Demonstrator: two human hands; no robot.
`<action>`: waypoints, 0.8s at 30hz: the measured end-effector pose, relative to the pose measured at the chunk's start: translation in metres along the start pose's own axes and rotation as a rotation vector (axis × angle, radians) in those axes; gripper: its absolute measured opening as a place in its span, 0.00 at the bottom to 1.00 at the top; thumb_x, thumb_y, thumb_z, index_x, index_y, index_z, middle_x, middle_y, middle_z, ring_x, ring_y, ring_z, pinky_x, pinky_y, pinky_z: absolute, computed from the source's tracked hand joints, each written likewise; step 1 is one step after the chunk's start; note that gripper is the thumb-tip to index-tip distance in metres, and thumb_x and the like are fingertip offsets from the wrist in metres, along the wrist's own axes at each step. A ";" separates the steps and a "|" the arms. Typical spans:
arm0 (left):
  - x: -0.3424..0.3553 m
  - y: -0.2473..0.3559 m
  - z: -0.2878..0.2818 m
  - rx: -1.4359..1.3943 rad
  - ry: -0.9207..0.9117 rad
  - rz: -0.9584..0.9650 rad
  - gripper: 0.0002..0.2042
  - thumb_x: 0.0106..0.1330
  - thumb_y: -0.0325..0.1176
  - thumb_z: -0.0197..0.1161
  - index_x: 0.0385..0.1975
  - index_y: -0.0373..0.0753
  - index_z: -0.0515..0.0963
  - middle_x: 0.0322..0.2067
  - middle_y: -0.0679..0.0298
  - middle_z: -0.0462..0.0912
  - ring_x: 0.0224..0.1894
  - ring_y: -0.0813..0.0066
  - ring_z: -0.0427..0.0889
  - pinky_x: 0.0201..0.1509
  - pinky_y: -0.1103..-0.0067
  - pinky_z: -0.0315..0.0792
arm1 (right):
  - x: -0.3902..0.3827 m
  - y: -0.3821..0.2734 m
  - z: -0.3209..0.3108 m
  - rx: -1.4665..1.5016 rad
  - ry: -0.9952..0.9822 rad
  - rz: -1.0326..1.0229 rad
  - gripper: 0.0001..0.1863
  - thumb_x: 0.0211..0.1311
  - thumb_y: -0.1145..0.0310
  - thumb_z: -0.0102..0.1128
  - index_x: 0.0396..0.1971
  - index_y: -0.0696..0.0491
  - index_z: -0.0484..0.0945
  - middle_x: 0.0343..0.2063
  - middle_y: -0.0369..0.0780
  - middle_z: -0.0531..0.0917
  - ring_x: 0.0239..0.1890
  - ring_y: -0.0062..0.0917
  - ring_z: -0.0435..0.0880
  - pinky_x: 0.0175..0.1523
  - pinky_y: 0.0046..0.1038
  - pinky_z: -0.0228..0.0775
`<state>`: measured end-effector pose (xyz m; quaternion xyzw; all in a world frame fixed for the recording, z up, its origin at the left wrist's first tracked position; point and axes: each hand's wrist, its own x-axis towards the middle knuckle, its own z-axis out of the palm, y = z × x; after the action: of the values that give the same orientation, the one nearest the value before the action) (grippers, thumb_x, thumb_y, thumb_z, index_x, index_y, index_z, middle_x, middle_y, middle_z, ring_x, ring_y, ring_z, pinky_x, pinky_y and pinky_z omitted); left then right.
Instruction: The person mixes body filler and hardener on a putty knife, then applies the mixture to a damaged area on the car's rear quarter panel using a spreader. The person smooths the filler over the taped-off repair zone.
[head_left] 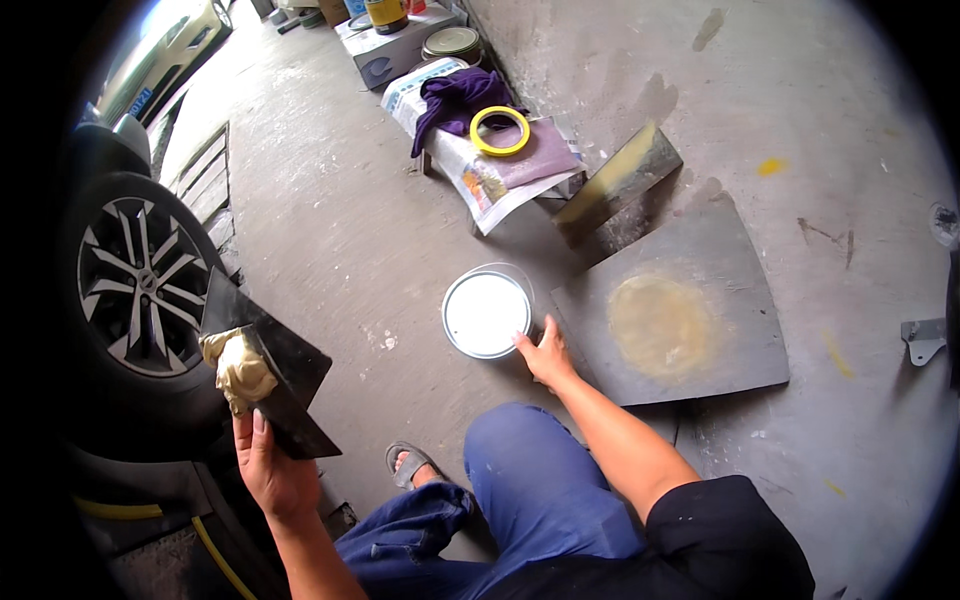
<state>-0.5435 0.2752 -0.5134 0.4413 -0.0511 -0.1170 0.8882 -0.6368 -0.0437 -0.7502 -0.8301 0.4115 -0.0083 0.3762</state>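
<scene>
Left of the round can point(484, 310), my left hand point(277, 472) is closed on dark plates point(294, 388), already loaded with cream paste point(243, 373), still heaped, unspread. My right hand point(547, 360) curls loosely at the can's right rim; whether it grips, I can't tell. Right of the can, a panel point(745, 310) already bears a tan patch point(660, 325).

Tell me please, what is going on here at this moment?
A person's left hand holds up a dark board loaded with cream-coloured paste, near a car wheel. The right hand is at the rim of a white-topped round can on the floor; whether it grips it, I cannot tell. To the right of the can is a grey panel with a round yellowish patch. Beyond the can, a purple cloth and yellow ring rest on a low, paper-covered stand.
</scene>
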 end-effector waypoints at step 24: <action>-0.008 -0.007 0.005 0.074 0.119 0.000 0.20 0.70 0.24 0.48 0.62 0.34 0.62 0.57 0.53 0.72 0.57 0.62 0.74 0.63 0.66 0.69 | 0.031 0.093 0.043 -0.318 -0.036 0.147 0.26 0.50 0.60 0.67 0.45 0.52 0.66 0.48 0.47 0.73 0.54 0.42 0.72 0.57 0.41 0.66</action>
<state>-0.5533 0.2694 -0.5158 0.4799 -0.0024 -0.0888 0.8728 -0.6655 -0.0733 -0.8490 -0.8469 0.4605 0.0993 0.2468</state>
